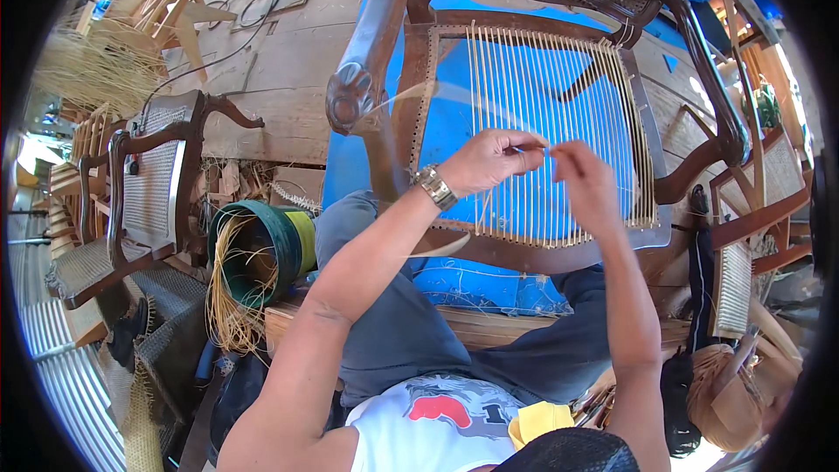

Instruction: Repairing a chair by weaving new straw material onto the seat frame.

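Centrally, a dark wooden chair (pixel 524 260) is seen in the middle and upper right of the frame, its open seat strung with pale cane strands (pixel 622 92). Above the seat, a loose strand (pixel 479 98), blurred, seems to be pinched between thumb and fingertips of the left hand (pixel 496 162). The fingers of the right hand (pixel 584 183) are curled together just beside; whether anything is gripped by them cannot be told.

The loose strand can be judged light, springy and smooth, liable to slip or to split if bent sharply, and is probably best held close to its end. The chair looks heavy and stiff by comparison; its solid rails or armrests would be safer to grasp than the cane.

Along the left rail of the seat, a row of holes (pixel 425 100) is left bare, and the widest gap in the seat is found beside it. Reach is bounded by the left armrest (pixel 371 44) and, at the right, by the other armrest (pixel 708 61). The blue sheet (pixel 350 157) is seen through the seat. At lower left, beside the person's leg (pixel 371 297), a green bucket (pixel 284 249) is set, with cane (pixel 229 306) spilling over its rim.
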`<state>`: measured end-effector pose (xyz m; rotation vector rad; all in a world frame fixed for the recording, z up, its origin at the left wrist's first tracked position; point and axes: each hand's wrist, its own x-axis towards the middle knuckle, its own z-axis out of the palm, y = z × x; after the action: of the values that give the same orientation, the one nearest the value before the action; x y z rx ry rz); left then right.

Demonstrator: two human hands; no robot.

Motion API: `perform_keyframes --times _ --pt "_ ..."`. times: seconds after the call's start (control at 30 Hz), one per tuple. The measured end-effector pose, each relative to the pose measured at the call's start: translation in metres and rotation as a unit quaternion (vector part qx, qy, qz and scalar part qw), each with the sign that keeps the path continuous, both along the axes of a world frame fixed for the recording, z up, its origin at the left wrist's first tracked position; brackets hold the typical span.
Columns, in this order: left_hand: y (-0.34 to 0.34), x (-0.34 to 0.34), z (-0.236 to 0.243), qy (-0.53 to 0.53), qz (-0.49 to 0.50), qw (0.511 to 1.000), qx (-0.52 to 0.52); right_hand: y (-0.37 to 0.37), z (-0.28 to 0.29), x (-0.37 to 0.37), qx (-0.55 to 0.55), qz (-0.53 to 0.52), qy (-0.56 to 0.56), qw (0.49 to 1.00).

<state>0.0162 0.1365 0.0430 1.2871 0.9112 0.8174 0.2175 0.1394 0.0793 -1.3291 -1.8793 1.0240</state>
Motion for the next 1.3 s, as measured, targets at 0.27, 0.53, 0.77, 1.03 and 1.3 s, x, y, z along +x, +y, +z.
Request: perform_keyframes --times 0.27,0.53,0.77,1.03,1.3 --pt "0.003 0.001 -0.005 -0.104 0.194 0.974 -0.061 0.034 -0.025 -0.04 -0.051 0.026 0.037 0.998" --pt "0.007 -0.008 0.004 -0.02 0.245 0.967 0.069 0.025 -0.027 -0.035 -0.061 0.049 0.036 0.996" --pt "0.028 -0.003 0.009 -0.098 0.134 0.986 0.025 0.022 -0.028 -0.036 0.094 0.026 0.045 0.994" --pt "0.01 0.003 -0.003 -0.152 0.19 0.969 -0.032 0.023 -0.019 -0.022 0.103 0.005 -0.035 0.994" --pt "0.13 -0.046 -0.012 -0.027 0.519 0.852 0.06 0.018 0.004 0.011 0.083 -0.027 0.003 0.996"
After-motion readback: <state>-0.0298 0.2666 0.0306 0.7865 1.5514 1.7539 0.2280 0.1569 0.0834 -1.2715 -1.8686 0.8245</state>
